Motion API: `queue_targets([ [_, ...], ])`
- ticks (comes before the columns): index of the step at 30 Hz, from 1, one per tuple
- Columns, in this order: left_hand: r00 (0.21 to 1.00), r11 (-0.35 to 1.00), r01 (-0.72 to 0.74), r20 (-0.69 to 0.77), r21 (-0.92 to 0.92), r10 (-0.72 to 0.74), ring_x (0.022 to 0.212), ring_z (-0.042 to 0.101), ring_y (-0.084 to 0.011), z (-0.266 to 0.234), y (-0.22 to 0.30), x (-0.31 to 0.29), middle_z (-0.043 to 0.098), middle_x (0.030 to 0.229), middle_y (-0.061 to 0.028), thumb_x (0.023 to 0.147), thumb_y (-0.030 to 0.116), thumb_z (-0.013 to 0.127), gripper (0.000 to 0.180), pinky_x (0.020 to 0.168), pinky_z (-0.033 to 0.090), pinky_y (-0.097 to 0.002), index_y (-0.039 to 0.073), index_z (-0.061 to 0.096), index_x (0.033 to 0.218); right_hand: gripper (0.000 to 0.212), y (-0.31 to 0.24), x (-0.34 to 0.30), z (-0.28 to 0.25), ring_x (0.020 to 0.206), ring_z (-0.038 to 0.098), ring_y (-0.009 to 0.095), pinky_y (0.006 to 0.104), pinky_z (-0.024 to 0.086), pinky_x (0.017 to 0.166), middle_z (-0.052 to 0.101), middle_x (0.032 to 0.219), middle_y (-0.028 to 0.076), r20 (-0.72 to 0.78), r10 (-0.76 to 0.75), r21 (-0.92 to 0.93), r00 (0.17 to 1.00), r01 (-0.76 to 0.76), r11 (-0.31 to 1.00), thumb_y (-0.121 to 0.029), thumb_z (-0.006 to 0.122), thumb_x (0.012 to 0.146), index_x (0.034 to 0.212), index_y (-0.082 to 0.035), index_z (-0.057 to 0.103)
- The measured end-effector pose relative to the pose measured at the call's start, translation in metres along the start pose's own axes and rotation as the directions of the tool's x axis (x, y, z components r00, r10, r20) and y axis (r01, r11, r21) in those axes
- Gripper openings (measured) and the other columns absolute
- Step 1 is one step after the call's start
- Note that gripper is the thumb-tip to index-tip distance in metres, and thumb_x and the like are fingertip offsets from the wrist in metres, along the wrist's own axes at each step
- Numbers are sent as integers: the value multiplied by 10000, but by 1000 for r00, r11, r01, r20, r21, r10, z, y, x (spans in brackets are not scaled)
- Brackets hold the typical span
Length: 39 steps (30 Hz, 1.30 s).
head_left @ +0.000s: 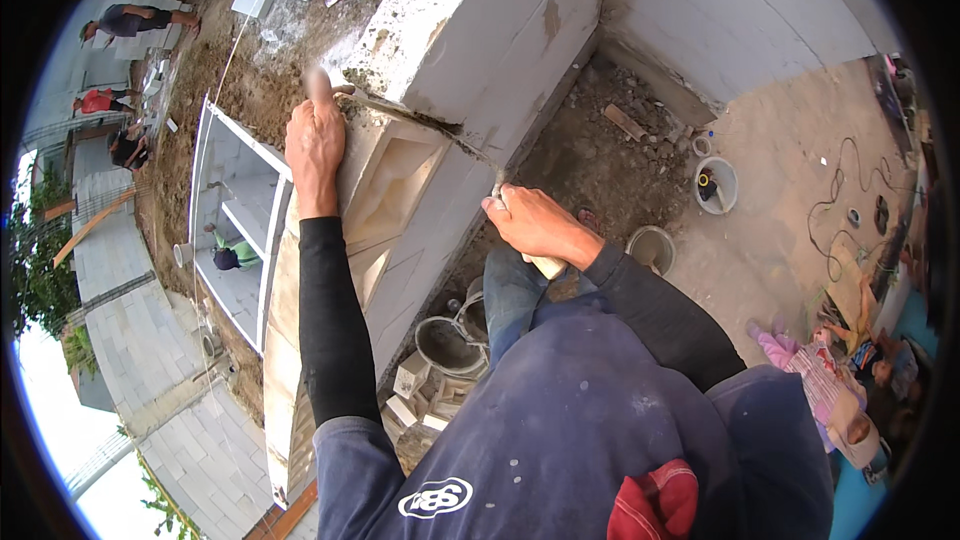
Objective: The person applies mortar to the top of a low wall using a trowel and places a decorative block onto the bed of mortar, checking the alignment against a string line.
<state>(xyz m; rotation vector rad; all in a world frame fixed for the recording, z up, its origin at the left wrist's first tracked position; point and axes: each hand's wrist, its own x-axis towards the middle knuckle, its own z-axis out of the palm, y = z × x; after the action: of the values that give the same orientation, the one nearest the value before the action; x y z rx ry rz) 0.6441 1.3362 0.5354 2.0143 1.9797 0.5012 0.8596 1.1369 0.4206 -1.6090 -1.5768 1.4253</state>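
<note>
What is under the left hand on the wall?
The left hand lies flat on a pale moulded block set on the wall top, beside grey mortar. The block's surface beneath the palm is covered. The right hand holds a tool by a wooden handle.

Pale moulded cornice block (pixel 400 190), recessed panel on its face, sits atop wall edge against a rough white block (pixel 480 30). Wooden-handled tool (pixel 545 265) grasped, blade hidden at joint.

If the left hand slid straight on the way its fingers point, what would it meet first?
The left hand points up along the wall top. Just past its fingertips lies the big white block and its mortar joint; it would probably meet that block's edge first, though depth is unclear.
</note>
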Motion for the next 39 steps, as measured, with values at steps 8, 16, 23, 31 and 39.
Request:
queue_targets([
  [8, 999, 999, 30, -15, 36, -30, 951, 707, -470, -4, -13, 0, 732, 898, -276, 1062, 722, 231, 874, 883, 520, -530, 80, 823, 1046, 511, -34, 13, -2, 781, 733, 467, 564, 566, 835, 706, 890, 337, -42, -63, -67, 997, 60, 996, -334, 433, 1076, 983, 106, 677],
  [16, 999, 999, 36, -1, 19, -36, 980, 700, -480, -2, 14, -8, 740, 949, -285, 1064, 709, 256, 836, 911, 525, -519, 94, 823, 1074, 484, -26, 17, -21, 951, 711, 502, 581, 554, 885, 719, 953, 333, 65, 134, -142, 989, -124, 982, -335, 450, 1074, 1051, 90, 681],
  [23, 999, 999, 30, -16, 38, -29, 1050, 685, -489, -8, 17, -7, 737, 1032, -293, 1054, 723, 254, 828, 961, 515, -527, 125, 825, 1099, 472, -16, 12, 8, 928, 671, 574, 624, 527, 864, 696, 957, 380, -68, 77, -77, 995, -83, 994, -333, 474, 1068, 1115, 106, 641],
  [31, 1000, 998, 30, 5, 54, -31, 1095, 685, -486, 3, 12, 6, 744, 1050, -294, 1035, 753, 264, 889, 980, 509, -538, 49, 807, 1060, 407, -56, 73, -45, 914, 738, 448, 515, 594, 834, 760, 961, 249, 335, 125, -328, 934, -9, 945, -220, 462, 1005, 900, 49, 748],
  [39, 997, 995, 62, -52, 74, -58, 1120, 670, -511, -1, 0, -2, 725, 1101, -320, 1031, 750, 279, 890, 977, 510, -558, 22, 790, 1070, 522, -74, 11, -69, 982, 714, 468, 534, 548, 909, 727, 1061, 305, 245, 163, -393, 956, -56, 918, -318, 379, 1082, 1050, 85, 709],
])
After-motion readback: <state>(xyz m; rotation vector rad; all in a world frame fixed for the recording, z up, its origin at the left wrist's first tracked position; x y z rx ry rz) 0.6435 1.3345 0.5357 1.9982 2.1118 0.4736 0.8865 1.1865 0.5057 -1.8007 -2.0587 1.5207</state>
